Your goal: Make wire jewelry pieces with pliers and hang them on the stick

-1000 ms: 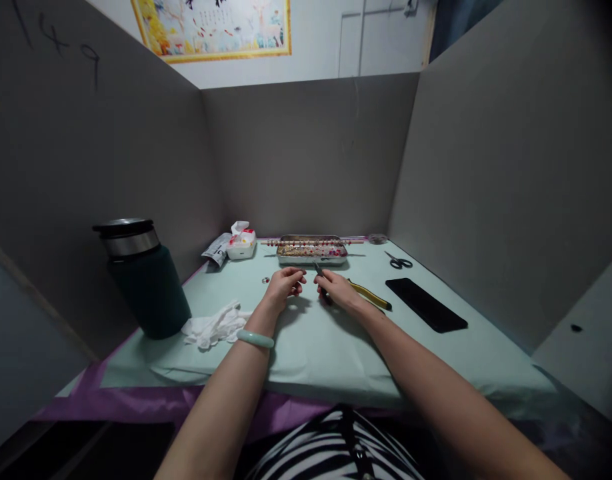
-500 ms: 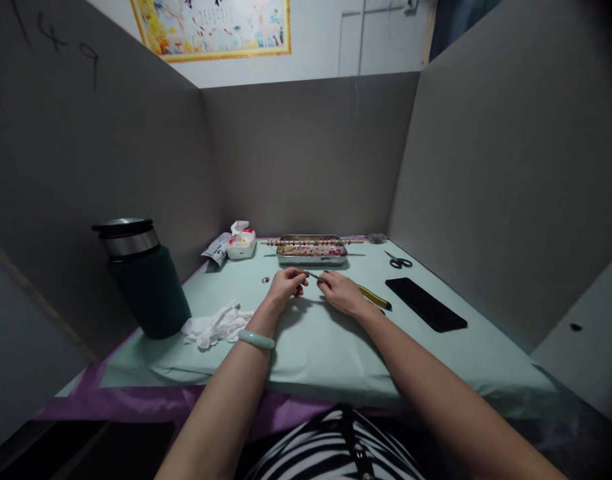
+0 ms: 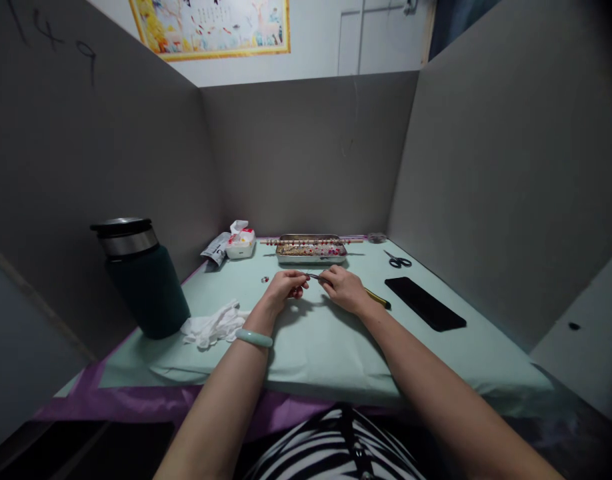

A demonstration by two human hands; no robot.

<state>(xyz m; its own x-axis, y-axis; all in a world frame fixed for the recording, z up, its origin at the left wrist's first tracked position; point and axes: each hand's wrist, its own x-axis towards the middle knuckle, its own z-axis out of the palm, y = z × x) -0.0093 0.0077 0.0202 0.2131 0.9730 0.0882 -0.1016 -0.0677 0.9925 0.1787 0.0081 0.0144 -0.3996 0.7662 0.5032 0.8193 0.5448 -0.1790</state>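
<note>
My left hand (image 3: 287,287), with a pale green bangle (image 3: 255,338) on its wrist, is closed in a pinch. Whatever lies between its fingertips is too small to name; dark red specks show by the curled fingers. Closed around thin dark tweezers (image 3: 314,276), my right hand (image 3: 343,288) points their tips left, against the left fingertips. A yellow-handled tool (image 3: 377,298) lies partly hidden behind the right wrist. Just beyond both hands sits a metal tray (image 3: 311,260) of small red and gold beads, with beaded sticks (image 3: 311,243) across it.
Left stand a dark green bottle (image 3: 145,287), crumpled white cloth (image 3: 216,325), a white box (image 3: 241,247) and a small ring-like piece (image 3: 265,280). Right lie black scissors (image 3: 398,260) and a black phone-like slab (image 3: 425,303). Grey partitions (image 3: 311,153) enclose three sides.
My right hand has shifted slightly up and right and covers more of the yellow handle. The tweezers lie flatter, their tips still at the left fingertips. The left hand has barely moved.
</note>
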